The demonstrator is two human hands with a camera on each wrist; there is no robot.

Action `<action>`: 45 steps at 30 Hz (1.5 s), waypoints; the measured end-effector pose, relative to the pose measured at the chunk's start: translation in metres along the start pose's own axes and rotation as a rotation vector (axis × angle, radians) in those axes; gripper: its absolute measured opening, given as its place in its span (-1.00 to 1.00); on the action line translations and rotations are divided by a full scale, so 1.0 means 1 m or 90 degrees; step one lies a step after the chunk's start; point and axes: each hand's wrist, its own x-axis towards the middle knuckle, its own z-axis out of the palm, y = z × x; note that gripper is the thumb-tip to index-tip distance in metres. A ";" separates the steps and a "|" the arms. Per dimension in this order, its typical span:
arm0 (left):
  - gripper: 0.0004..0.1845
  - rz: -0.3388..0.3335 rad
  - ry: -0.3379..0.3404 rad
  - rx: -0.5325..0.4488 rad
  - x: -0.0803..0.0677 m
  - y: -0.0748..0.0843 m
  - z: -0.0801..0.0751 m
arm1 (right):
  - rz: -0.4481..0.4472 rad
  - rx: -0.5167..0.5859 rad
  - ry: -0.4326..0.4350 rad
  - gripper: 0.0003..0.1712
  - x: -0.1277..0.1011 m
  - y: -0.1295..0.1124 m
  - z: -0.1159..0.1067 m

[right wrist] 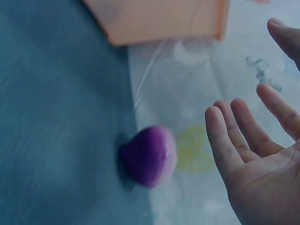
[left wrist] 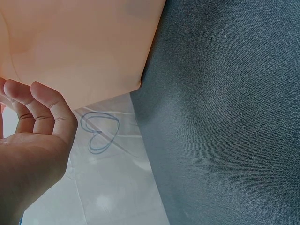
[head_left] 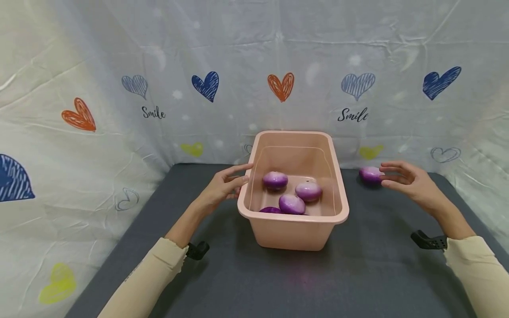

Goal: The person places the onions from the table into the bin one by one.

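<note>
A pale pink plastic bin (head_left: 294, 232) stands on the dark table, with several glossy purple red onions (head_left: 292, 204) lying in its bottom; the front wall partly hides the nearest ones. At the bin's left rim is my left hand (head_left: 220, 187), its fingers loosely bent and the fingertips right at the edge. Another red onion (head_left: 369, 175) sits on the table to the right of the bin, near the back. My right hand (head_left: 413, 183) reaches beside it with spread, relaxed fingers and nothing in its grasp; the right wrist view shows a gap between that onion (right wrist: 151, 157) and the fingers.
The dark grey cloth-covered table (head_left: 254, 282) runs back to a white sheet (head_left: 238, 44) printed with hearts and "Smile" lettering. This sheet hangs behind the bin and along both sides. Each wrist carries a black strap (head_left: 428, 241).
</note>
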 end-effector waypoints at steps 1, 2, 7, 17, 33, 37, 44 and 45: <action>-0.47 0.000 0.001 -0.001 0.000 0.000 0.000 | 0.008 -0.005 0.002 -0.43 -0.002 0.003 -0.002; -0.47 0.000 0.001 -0.002 -0.001 0.001 0.000 | 0.019 -0.010 0.004 -0.42 -0.003 0.006 -0.004; -0.47 0.002 0.002 -0.010 -0.002 0.002 0.001 | 0.060 -0.036 0.009 -0.34 -0.009 0.019 -0.011; -0.47 -0.001 0.000 -0.023 -0.002 0.000 0.000 | 0.101 -0.079 0.031 -0.14 -0.011 0.045 -0.018; -0.47 0.002 -0.001 -0.008 -0.001 -0.001 0.000 | 0.144 -0.112 0.035 0.14 0.019 0.072 -0.010; -0.47 0.003 -0.001 -0.007 -0.001 -0.001 0.000 | 0.146 -0.116 0.035 0.14 0.026 0.075 -0.008; -0.48 0.000 0.005 -0.011 -0.001 0.001 0.001 | 0.145 -0.124 0.032 0.11 0.036 0.082 -0.005; -0.49 -0.001 0.005 -0.013 -0.001 0.000 0.001 | 0.144 -0.127 0.032 0.10 0.038 0.083 -0.004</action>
